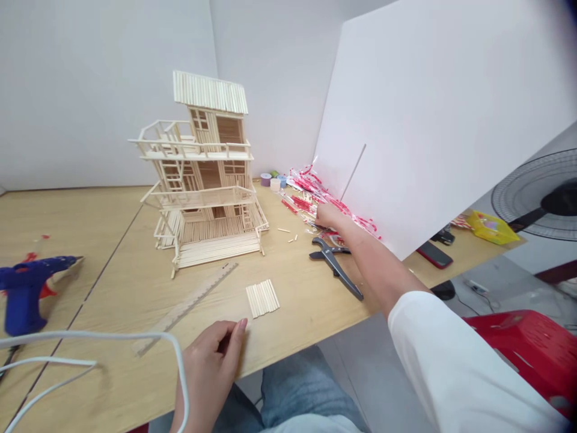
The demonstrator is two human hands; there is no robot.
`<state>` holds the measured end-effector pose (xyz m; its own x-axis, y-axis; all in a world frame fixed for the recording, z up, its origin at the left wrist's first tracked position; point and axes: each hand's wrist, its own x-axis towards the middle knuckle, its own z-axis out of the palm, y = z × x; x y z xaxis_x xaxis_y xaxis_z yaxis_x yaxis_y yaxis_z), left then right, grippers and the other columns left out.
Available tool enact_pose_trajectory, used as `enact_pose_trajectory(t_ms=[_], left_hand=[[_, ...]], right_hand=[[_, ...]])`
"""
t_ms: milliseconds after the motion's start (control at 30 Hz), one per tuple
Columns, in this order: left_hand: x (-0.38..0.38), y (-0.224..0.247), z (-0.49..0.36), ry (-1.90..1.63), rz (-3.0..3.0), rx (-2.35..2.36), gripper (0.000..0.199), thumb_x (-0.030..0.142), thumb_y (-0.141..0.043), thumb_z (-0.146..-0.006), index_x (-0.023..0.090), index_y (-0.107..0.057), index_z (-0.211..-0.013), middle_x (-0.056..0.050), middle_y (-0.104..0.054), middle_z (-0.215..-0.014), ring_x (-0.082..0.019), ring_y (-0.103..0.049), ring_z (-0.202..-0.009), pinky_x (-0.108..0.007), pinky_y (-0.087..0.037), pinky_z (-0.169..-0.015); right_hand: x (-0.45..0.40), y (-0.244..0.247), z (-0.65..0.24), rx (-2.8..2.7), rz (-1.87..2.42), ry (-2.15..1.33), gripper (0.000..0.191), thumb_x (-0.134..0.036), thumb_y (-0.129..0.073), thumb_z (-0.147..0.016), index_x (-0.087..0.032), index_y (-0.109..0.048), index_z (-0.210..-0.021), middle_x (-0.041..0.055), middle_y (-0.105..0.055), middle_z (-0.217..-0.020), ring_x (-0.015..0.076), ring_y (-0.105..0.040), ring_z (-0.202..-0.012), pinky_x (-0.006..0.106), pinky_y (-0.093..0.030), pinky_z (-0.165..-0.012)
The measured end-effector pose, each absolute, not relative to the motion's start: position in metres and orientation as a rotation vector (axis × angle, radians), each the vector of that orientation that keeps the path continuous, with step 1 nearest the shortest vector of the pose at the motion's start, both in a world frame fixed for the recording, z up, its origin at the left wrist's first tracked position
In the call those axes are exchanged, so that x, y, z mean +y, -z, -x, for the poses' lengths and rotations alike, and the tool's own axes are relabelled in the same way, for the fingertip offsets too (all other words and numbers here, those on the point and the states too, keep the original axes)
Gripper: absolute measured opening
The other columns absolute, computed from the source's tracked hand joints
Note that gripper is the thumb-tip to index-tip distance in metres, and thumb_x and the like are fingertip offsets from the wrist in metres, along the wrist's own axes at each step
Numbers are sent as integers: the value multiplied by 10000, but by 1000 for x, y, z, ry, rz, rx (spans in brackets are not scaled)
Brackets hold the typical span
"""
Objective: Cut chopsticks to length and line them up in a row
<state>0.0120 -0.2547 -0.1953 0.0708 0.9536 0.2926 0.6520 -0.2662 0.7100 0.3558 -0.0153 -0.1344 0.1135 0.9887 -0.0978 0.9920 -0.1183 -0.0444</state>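
Observation:
My left hand (211,358) rests at the table's front edge, fingers curled in and thumb against the index finger, with nothing visible in it. Just beyond its thumb lies a small flat panel of short wooden sticks (262,298) side by side. My right hand (329,216) reaches into the pile of wooden sticks and red-and-white plastic wrappers (311,187); its fingertips are hidden from me. Near that wrist lie dark-handled pliers or cutters (336,267). A multi-storey model house of wooden sticks (211,174), with balconies and a slanted roof, stands behind the panel.
A clear ruler (189,307) lies diagonally left of the panel. A blue glue gun (27,291) is at the left, and a white cable (135,335) loops near my left wrist. A large white board (433,108) leans at the right, with a fan (541,195) and red stool (532,346) beyond.

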Motion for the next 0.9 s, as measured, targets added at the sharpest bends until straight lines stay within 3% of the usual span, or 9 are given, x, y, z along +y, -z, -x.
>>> enact_pose_trajectory(t_ms=[133,233,367,433,567,667,733,800,900], left_hand=[[-258,192,-15,-1072,-1919,1615,369,464,-555,-940,206,-689,-712,-12,-703,-672,-156,-621,-589,-256,-454,-600],[-260,190,-16,-1074,-1827,1619,350,447,-572,-935,195,-692,-724,-12,-685,-664,-150,-600,-595,-261,-439,-606],[-261,186,-22,-1149,-1582,1518,269,421,-599,-930,196,-733,-989,-29,-731,-812,-148,-623,-670,-252,-467,-618],[-262,183,-29,-1198,-1501,1399,277,401,-606,-931,203,-723,-1086,-55,-747,-960,-158,-655,-775,-253,-493,-665],[-266,178,-38,-1235,-1403,1216,214,371,-626,-922,186,-730,-898,-53,-731,-959,-145,-637,-751,-247,-490,-663],[-268,176,-31,-1361,-1302,1271,216,373,-618,-935,183,-689,-860,-14,-688,-859,-98,-551,-617,-224,-447,-589],[-268,176,-20,-1512,-1276,1336,209,369,-591,-958,187,-662,-885,-7,-669,-887,-96,-551,-650,-215,-444,-596],[-267,179,-9,-1599,-1325,1407,184,348,-568,-976,193,-650,-919,-8,-660,-917,-104,-574,-720,-213,-457,-638],[-263,188,2,-1545,-1480,1505,142,312,-578,-968,196,-658,-956,-9,-664,-919,-113,-597,-774,-215,-472,-685]], right_hand=[[-38,119,-349,2216,-2354,149,184,-232,-574,-955,-92,-688,-919,155,-739,-988,245,-685,-951,331,-501,-842],[-78,113,-326,2407,-2315,236,233,-194,-436,-972,-111,-654,-973,132,-752,-959,200,-690,-856,271,-483,-733],[-165,121,-273,2896,-1931,1011,33,-216,-584,-862,-195,-608,-850,13,-707,-730,142,-617,-600,246,-447,-566],[-207,129,-246,2986,-1815,1112,39,-187,-602,-834,-214,-607,-807,-17,-653,-668,130,-582,-568,247,-428,-548],[-241,141,-216,3020,-1692,1252,42,-177,-612,-855,-214,-620,-835,-34,-622,-669,111,-557,-557,242,-432,-558],[-225,145,-224,3063,-1514,1268,94,-264,-682,-878,-207,-664,-950,9,-704,-853,146,-642,-731,266,-493,-675],[-208,148,-237,3075,-1464,1179,328,-303,-780,-813,-205,-654,-1099,70,-701,-1145,212,-654,-1029,326,-514,-861],[-195,153,-250,3050,-1480,1074,560,-287,-843,-744,-209,-594,-1240,106,-614,-1344,263,-561,-1247,405,-454,-1038],[-187,161,-258,2998,-1506,1003,612,-264,-823,-760,-224,-543,-1303,108,-598,-1348,271,-536,-1274,458,-406,-1104]])
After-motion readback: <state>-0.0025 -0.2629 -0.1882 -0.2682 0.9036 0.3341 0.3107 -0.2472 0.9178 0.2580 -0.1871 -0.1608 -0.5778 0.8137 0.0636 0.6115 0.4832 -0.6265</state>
